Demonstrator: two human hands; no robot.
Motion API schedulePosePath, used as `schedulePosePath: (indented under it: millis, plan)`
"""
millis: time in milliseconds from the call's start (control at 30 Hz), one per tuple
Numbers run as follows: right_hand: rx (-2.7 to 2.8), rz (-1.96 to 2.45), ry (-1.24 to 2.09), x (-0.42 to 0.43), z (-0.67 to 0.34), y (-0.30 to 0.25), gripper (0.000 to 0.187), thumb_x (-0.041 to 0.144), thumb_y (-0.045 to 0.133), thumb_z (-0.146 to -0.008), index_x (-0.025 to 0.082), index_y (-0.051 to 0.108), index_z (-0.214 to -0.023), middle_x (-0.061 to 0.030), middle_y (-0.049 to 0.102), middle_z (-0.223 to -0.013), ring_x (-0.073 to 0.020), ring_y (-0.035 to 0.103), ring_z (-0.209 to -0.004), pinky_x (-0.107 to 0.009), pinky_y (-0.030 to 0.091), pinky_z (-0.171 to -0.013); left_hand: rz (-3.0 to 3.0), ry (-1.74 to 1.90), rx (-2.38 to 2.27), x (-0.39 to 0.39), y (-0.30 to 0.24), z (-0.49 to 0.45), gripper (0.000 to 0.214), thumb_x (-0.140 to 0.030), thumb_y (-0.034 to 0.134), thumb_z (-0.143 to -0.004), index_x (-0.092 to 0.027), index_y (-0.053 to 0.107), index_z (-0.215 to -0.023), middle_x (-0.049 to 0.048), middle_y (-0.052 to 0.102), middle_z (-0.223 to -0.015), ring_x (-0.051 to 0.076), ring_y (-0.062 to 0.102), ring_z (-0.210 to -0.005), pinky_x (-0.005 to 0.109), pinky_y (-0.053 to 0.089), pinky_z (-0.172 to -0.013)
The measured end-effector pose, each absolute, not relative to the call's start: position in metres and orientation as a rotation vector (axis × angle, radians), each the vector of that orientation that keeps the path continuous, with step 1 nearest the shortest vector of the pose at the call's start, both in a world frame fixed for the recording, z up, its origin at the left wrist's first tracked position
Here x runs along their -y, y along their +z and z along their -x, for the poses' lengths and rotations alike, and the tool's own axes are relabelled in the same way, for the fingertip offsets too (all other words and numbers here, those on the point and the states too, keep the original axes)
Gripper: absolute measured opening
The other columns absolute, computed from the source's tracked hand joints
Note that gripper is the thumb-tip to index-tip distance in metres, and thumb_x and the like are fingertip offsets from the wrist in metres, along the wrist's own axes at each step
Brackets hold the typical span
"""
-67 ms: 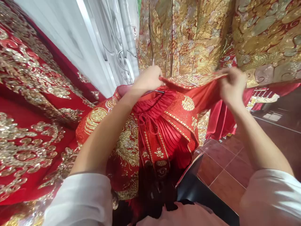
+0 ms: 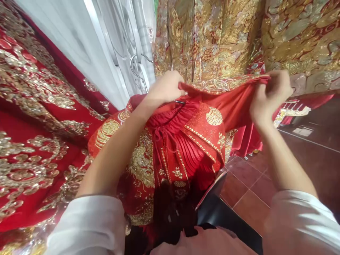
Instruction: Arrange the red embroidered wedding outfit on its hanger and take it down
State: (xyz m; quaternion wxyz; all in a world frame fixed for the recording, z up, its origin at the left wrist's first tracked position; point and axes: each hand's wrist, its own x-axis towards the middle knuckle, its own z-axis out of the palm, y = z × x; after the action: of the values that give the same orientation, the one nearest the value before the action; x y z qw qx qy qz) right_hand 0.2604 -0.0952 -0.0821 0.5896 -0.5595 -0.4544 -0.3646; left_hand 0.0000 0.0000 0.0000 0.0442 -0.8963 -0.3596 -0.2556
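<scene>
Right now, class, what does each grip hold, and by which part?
The left grip and right grip hold a gold-embroidered red fabric garment: left by its patterned upper edge, right by that edge's outstretched far end.

Room over floor tiles (image 2: 251, 203) beside red jacket (image 2: 209, 128); gold garments (image 2: 209, 42) block beyond.

I'm holding red, gold-embroidered fabric garment (image 2: 214, 117) by edge w/ bare L hand (image 2: 168, 86) & bare R hand (image 2: 273, 95), red pleated fabric skirt (image 2: 183, 147) showing btwn panels.

Square, reddish-brown floor tiles (image 2: 251, 205) are separated by thin, pale grout lines (image 2: 249, 189); a bright rectangular reflection (image 2: 303, 131) is seen farther right.
</scene>
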Motion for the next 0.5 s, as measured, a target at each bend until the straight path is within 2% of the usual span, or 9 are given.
schedulePosePath:
  millis: [100,167,267,367,433,467,500]
  plan:
    - [1.16,1.502,-0.767,0.098,-0.254,-0.099,0.017,0.026,0.041,-0.083,0.019,0.053,-0.075,-0.0046,0.055,-0.068,-0.0192,0.053,-0.068,-0.038,0.045,-0.073,2.516,-1.005,0.675,0.03,-0.017,0.001,0.035,-0.022,0.05,-0.077,-0.019,0.065,-0.109,0.0089,0.063,-0.11,0.026,0.056,-0.105,0.04,0.042,-0.092]
    - [1.285,1.651,-0.644,0.096,-0.255,-0.112,0.019,0.03,0.045,-0.082,0.02,0.053,-0.068,-0.0037,0.053,-0.061,-0.0198,0.053,-0.065,-0.038,0.046,-0.072,2.525,-1.013,0.46,0.056,-0.038,-0.002,0.04,-0.021,0.045,-0.081,-0.022,0.061,-0.118,0.0068,0.059,-0.123,0.025,0.049,-0.117,0.041,0.037,-0.102]
    - [1.229,1.727,-0.662,0.1,-0.263,-0.106,0.018,0.03,0.047,-0.081,0.021,0.055,-0.068,-0.0049,0.055,-0.061,-0.0218,0.056,-0.067,-0.04,0.045,-0.073,2.692,-0.803,0.386,0.079,-0.078,-0.013,0.048,-0.023,0.036,-0.086,-0.025,0.05,-0.132,0.0044,0.047,-0.14,0.025,0.039,-0.131,0.045,0.028,-0.111]
    - [1.194,1.691,-0.777,0.134,-0.253,-0.073,0.016,0.025,0.049,-0.079,0.018,0.06,-0.069,-0.0079,0.058,-0.064,-0.0235,0.058,-0.069,-0.04,0.045,-0.071,2.732,-0.781,0.48,0.068,-0.109,-0.027,0.056,-0.021,0.029,-0.088,-0.015,0.035,-0.143,0.007,0.03,-0.151,0.024,0.022,-0.142,0.044,0.014,-0.118]
    - [1.215,1.568,-0.867,0.169,-0.227,-0.053,0.018,0.025,0.05,-0.078,0.016,0.066,-0.076,-0.011,0.062,-0.071,-0.0242,0.059,-0.07,-0.04,0.044,-0.068,2.747,-0.787,0.578,0.05,-0.121,-0.033,0.058,-0.017,0.023,-0.089,-0.01,0.029,-0.146,0.0079,0.025,-0.153,0.022,0.014,-0.144,0.042,0.01,-0.119]
    - [1.234,1.474,-0.883,0.187,-0.209,-0.05,0.023,0.027,0.05,-0.078,0.016,0.069,-0.086,-0.0121,0.064,-0.078,-0.0245,0.06,-0.073,-0.04,0.044,-0.066,2.768,-0.775,0.637,0.043,-0.124,-0.034,0.058,-0.015,0.021,-0.089,-0.01,0.027,-0.146,0.0078,0.026,-0.153,0.022,0.013,-0.144,0.042,0.009,-0.119]
    - [1.298,1.458,-0.8,0.203,-0.187,-0.052,0.032,0.029,0.048,-0.08,0.02,0.067,-0.104,-0.0115,0.066,-0.091,-0.0237,0.061,-0.076,-0.04,0.044,-0.068,2.793,-0.756,0.696,0.037,-0.126,-0.034,0.057,-0.015,0.021,-0.09,-0.013,0.027,-0.146,0.0076,0.028,-0.152,0.022,0.014,-0.144,0.043,0.01,-0.119]
